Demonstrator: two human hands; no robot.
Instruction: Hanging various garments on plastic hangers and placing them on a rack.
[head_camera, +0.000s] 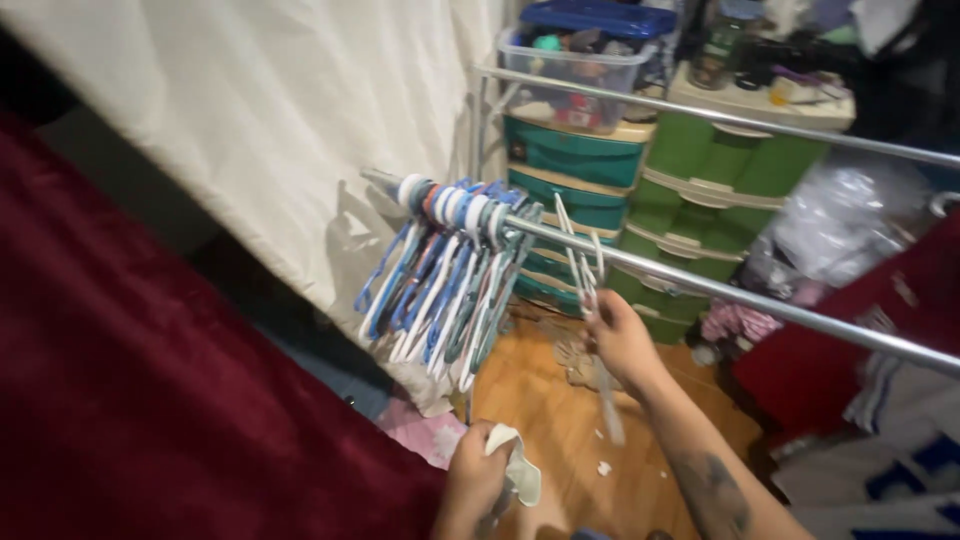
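Now, right hand (618, 340) closed on a white hanger (583, 262) just beside the metal rail (720, 290) | left hand (478, 480) fisted around a pale cloth (520, 470) low near the red blanket (150, 400) | hanger looks light, stiff, thin; best gripped at its neck | cloth soft, limp.

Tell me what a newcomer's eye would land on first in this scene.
First, the thick bunch of blue and white hangers crowded at the end of the metal rail, mid-frame. Just right of them, the right hand grips a white hanger hooked on that rail, while the left hand at the bottom edge clutches a small pale cloth. A dark red fabric fills the left side.
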